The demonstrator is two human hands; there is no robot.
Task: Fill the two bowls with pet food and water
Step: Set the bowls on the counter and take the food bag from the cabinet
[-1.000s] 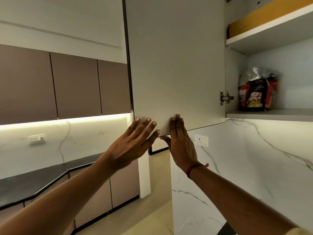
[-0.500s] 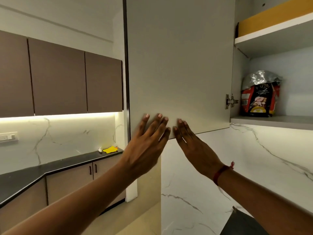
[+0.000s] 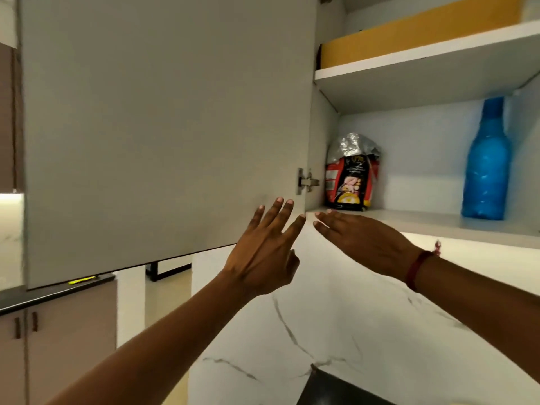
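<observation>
A red and black pet food bag with a crumpled silver top stands at the left end of the lower cabinet shelf. A blue water bottle stands upright further right on the same shelf. My left hand is raised with fingers spread, in front of the lower right corner of the open grey cabinet door. My right hand is flat and empty, its fingertips at the shelf's front left edge, below the bag. No bowls are in view.
An upper shelf holds a yellow-brown box. A white marble wall runs under the cabinet. A dark countertop shows at the bottom; another dark counter with lower cabinets is at the left.
The door has swung wide open and both hands have come off its bottom edge, shifting right toward the shelf. The view turned right, bringing the blue bottle into sight.
</observation>
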